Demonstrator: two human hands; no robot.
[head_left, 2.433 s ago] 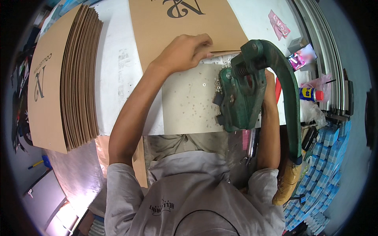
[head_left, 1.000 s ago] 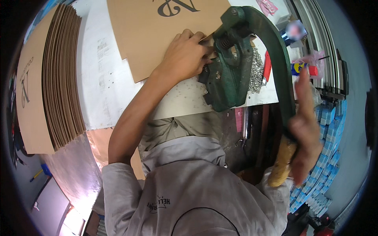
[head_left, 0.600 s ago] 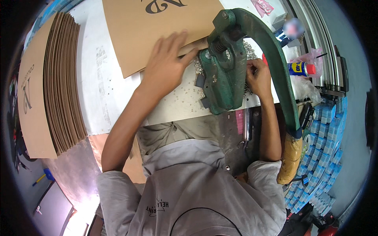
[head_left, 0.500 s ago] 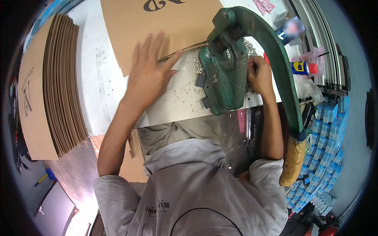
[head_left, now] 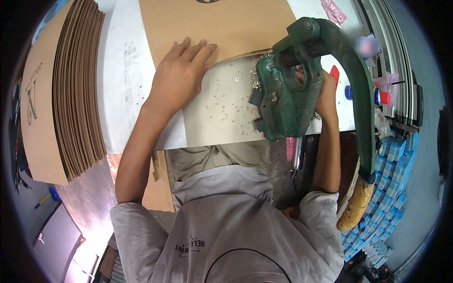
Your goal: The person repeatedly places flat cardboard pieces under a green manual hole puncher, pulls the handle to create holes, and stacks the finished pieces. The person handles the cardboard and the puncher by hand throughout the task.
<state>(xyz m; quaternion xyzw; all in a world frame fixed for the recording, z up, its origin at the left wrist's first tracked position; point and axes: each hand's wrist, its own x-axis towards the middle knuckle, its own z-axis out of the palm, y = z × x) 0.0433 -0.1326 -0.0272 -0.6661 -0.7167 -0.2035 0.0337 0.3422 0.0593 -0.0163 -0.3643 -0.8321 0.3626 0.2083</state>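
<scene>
From my end, the brown sheet (head_left: 222, 28) lies on the far side of the white surface (head_left: 120, 89), running past the top of my view, with dark print up there. Its near edge laps over a pale mat (head_left: 205, 127), and its near right corner ends beside the head of the green press (head_left: 292, 104); I can't tell whether they touch.

I see the left hand (head_left: 180, 75) over the sheet's near left corner, palm down, fingers slightly bent and a little spread. The right hand (head_left: 325, 96) is behind the press, at its right side; the press hides those fingers, so I can't tell how they stand or what they hold.

Small metal rings (head_left: 256, 86) cluster along the press's left side. Its lever (head_left: 363, 108) curves back toward me, ending in a yellow grip (head_left: 356, 210). Behind the lever I have a can (head_left: 349, 92) with a red cap; farther off, some pink plastic (head_left: 334, 12). A brown stack (head_left: 42, 104) stands far left, and blue packs (head_left: 377, 198) are piled low at right.
</scene>
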